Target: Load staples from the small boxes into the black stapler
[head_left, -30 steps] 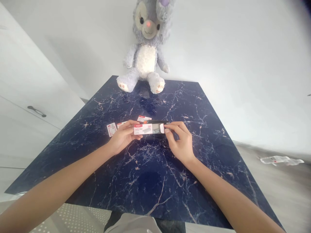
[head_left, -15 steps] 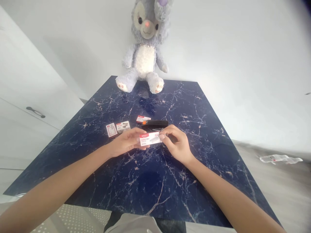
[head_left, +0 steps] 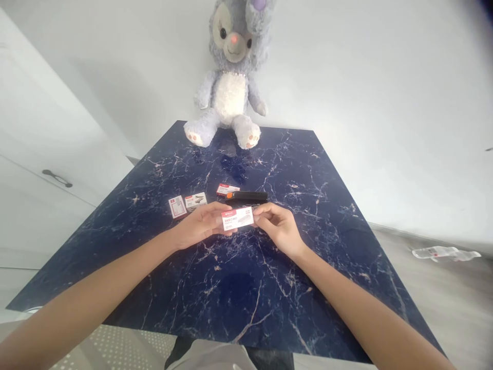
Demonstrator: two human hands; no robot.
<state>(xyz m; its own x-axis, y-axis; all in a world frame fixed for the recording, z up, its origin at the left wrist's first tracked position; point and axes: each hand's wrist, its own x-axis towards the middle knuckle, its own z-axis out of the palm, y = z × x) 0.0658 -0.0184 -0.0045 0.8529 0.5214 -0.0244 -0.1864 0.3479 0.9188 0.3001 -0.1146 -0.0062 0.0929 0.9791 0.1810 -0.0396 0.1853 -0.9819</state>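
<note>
A small red-and-white staple box [head_left: 238, 219] is held up over the table between my two hands, its printed face toward me. My left hand [head_left: 202, 223] is closed around the box's left end, thumb in front and fingers behind. At the right end, my right hand [head_left: 279, 226] pinches the edge of the box with thumb and forefinger. Just behind lies a black stapler [head_left: 248, 196] with an orange tip, partly covered by the hands. Another red-and-white box [head_left: 228, 189] sits beyond the stapler.
To the left stand a white box with a clip-like picture [head_left: 195, 200] and a red-edged white box [head_left: 177, 206]. A grey plush toy [head_left: 231, 97] sits at the back of the blue marbled table [head_left: 231, 288]. A clear plastic item [head_left: 444, 253] lies on the floor at right.
The box in my hands has turned slightly, with its printed face now more evenly toward me. Both hands have barely moved.
</note>
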